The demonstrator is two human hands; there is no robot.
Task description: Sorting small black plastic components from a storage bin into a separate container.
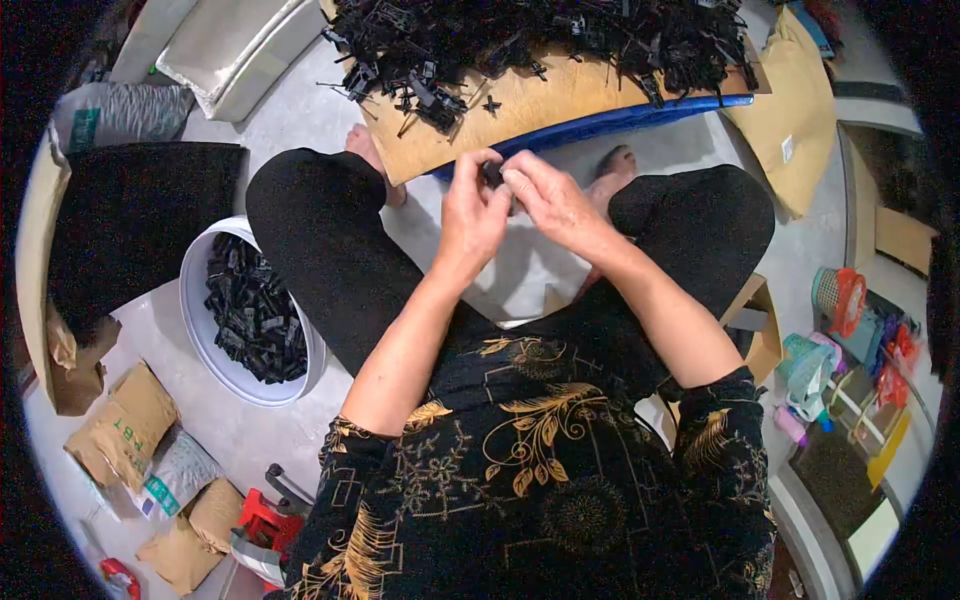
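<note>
My left hand (472, 212) and my right hand (553, 203) meet in front of me, between my knees, fingertips pinched together on a small black plastic part (494, 173) that is mostly hidden by the fingers. Just beyond the hands lies a brown cardboard sheet (540, 100) on a blue-edged board, with a heap of black plastic parts (540, 35) piled on its far side. A white bucket (205, 345) to my left, beside my left knee, holds several more black parts.
A large black-lined carton (130, 220) stands at far left. Brown paper sacks (125, 425) and a red tool lie at lower left. A tan sack (795, 120) sits at upper right, and coloured plastic items (840, 340) crowd the right. White cushions (230, 45) lie at top left.
</note>
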